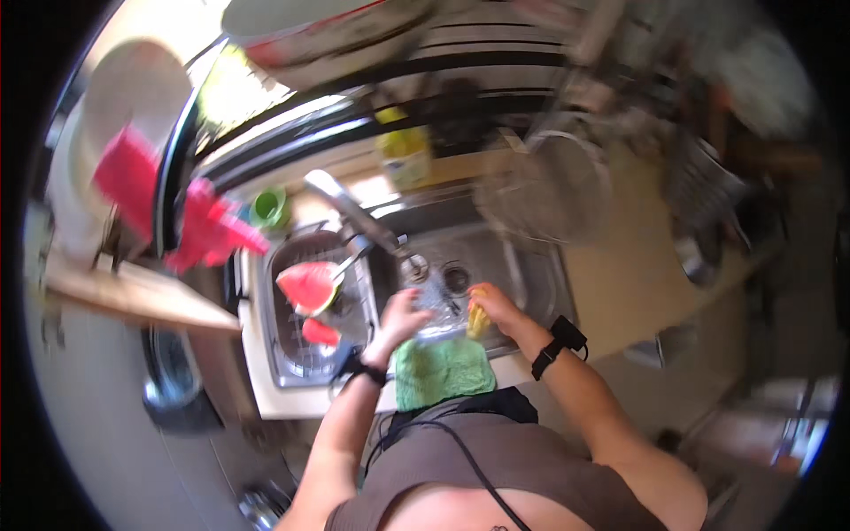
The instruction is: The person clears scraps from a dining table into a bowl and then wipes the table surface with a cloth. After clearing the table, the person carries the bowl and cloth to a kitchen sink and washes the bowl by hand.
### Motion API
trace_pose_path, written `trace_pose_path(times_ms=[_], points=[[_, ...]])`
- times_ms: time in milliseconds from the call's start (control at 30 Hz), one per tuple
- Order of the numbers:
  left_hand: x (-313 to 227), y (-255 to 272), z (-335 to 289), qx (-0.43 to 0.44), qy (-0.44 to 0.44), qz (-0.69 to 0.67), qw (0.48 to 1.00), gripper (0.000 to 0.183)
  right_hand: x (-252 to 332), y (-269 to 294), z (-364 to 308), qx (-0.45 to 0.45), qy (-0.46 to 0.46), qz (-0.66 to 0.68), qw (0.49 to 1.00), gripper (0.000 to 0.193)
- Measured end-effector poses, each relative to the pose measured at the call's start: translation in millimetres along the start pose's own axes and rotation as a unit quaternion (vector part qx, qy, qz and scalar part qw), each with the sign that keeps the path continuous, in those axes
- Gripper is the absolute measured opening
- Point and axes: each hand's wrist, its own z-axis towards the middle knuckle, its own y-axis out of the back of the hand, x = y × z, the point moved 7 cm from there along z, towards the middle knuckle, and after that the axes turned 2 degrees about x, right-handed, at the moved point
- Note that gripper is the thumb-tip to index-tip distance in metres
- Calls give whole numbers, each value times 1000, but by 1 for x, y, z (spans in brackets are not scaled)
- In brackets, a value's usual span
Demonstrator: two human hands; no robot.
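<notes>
My right hand (494,306) is closed on a small yellow, soft-looking piece (478,324), a sponge or cloth, at the front of the right sink basin (540,274). My left hand (403,317) hovers at the left side of that basin, its fingers apart and nothing in it. Between the hands, water seems to splash below the metal faucet (354,212). A large cut piece of watermelon (307,287) lies on the wire rack in the left basin (288,363), a smaller red piece (320,333) nearer me. A green towel (443,372) hangs over the front edge.
Behind the sink stand a yellow bottle (405,152) and a green cup (268,209). Pink gloves (208,226) hang at the left. Round mesh strainers (558,186) hang above the basin's back right. Metal utensils (699,252) hang farther right, over the counter (629,265).
</notes>
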Motion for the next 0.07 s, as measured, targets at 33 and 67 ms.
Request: trace_pose_path(times_ms=[33,67], points=[[10,39,-1,-98,-5,46,994,61,1,7,-16,-4,10,-23,1000,33],[9,59,7,-102,1,-57,993,55,-2,22,-31,-21,17,-42,999,36]])
